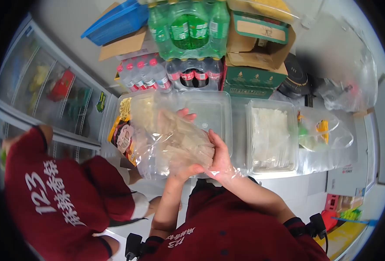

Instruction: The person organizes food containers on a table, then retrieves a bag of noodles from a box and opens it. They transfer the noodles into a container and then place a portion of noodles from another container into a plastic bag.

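A clear plastic bag of pale, flat, translucent strips [186, 141], which look like wide noodles, is held above the work surface. My left hand [184, 170] supports it from below and the left, thumb on the near end, with fingertips showing past the far side. My right hand [221, 158] grips the bag's right end. Loose clear film hangs off to the left and around my right wrist. Behind the bag sits a clear plastic tub [205, 106]. To the right, another clear tub [293, 130] holds similar white strips.
Bottle packs, green [188, 28] and dark [194, 74], stand behind beside green cartons [249, 80]. Yellowish noodles [142, 108] and an orange packet [123, 139] lie left. A plastic bag [327, 130] lies right. A co-worker [62, 195] stands by the glass-door fridge [48, 78].
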The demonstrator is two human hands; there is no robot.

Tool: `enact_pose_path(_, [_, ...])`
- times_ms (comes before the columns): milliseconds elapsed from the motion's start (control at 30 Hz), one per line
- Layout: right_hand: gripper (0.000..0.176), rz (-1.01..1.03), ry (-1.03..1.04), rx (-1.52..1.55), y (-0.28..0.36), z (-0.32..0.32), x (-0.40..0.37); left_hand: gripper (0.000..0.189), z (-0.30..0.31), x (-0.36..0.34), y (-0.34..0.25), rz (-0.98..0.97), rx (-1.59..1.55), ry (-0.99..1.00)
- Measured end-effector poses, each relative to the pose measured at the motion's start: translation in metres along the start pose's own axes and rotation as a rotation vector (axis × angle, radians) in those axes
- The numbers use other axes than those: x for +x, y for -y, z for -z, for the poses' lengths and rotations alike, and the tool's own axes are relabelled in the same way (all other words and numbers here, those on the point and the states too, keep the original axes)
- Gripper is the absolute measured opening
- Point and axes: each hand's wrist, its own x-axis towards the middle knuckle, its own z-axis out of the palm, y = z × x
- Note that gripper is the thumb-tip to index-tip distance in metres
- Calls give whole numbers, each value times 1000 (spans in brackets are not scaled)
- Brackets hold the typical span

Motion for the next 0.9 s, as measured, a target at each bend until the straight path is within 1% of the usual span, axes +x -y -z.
enact_pose_path(33, [26,-25,-7,6,4,1,1,116,-4,2,1,-44,4,-20])
enact_pose_path(67, [26,-13,-13,29,7,1,3,116,-5,6,2,-27,5,0])
enact_pose_path(167, [23,-6,15,19,12,1,3,122,-9,12,-1,-64,5,-19])
enact_pose_path(233, [23,25,-16,14,14,1,0,125,-15,11,-3,-38,-34,-84])
enact_pose_path(300, [23,22,-29,34,12,10,-1,126,-19,8,-9,-32,15,-57])
enact_pose_path(367, [23,41,-26,52,17,6,7,126,-26,19,-11,-41,50,-11])
enact_pose_path(467, [24,-54,24,145,14,7,5,126,-34,18,-22,-53,92,4])
enact_pose_path(533, [24,-26,26,159,15,5,3,127,-33,27,-28,-48,249,50])
enact_pose_path(567, [23,-5,30,166,16,3,4,127,-35,28,-28,-50,246,66])
enact_pose_path(633, [24,-5,19,172,13,3,7,126,-35,21,-29,-44,229,-17])
enact_pose_path(667, [24,-12,7,167,10,3,8,126,-35,20,-29,-32,233,-13])
enact_pose_path(733, [26,-15,-25,147,8,4,10,124,-35,24,-28,-97,228,-27])
enact_pose_path(767, [28,-16,-46,117,8,3,11,124,-34,27,-28,-93,230,-25])
enact_pose_path(833, [30,-9,-52,91,8,10,17,124,-31,34,-30,-99,239,-87])
enact_pose_path(900, [32,1,-52,60,11,15,23,123,-27,43,-31,-110,224,-91])
